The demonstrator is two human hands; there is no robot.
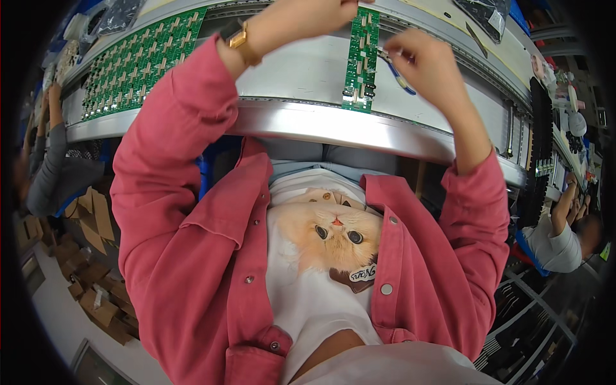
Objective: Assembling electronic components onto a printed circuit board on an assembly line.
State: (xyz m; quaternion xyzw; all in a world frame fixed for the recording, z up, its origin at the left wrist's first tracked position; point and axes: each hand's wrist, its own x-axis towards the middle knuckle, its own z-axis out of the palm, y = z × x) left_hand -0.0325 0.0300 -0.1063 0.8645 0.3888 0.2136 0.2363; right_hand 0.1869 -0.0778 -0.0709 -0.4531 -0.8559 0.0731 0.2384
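Head view: green circuit board (360,61) reaches the track's (282,120) near edge; left hand (314,16) at its far end, finger hold cannot be told; right hand (427,64) curled beside blue-yellow pliers (402,82), grip unconfirmed; advisable: steady the board, keep tool tips off neighbouring components (368,90).

Left hand (319,11) — partly beyond the top edge; right hand (427,66) — blurry
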